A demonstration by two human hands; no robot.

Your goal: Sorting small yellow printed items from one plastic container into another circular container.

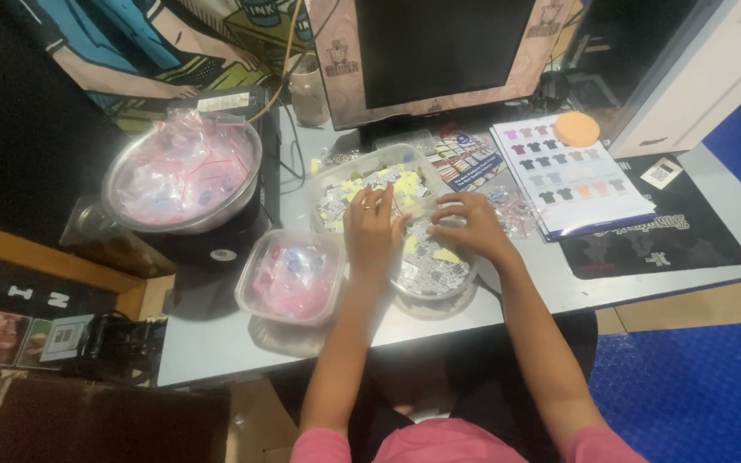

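The left hand (372, 225) and the right hand (471, 225) sit close together over a round metal bowl (456, 283) full of small paper bits, white and yellow, and both hands have bent fingers pinching a little clear bag (413, 213) between them. Just behind the hands is a clear box (336, 176) with more paper bits, and to the left are a plastic tub (292, 276) and a big metal bowl (183, 171), both holding pink-looking bags. A sheet with shirt pictures (569, 176) lies to the right on the grey table (216, 343).
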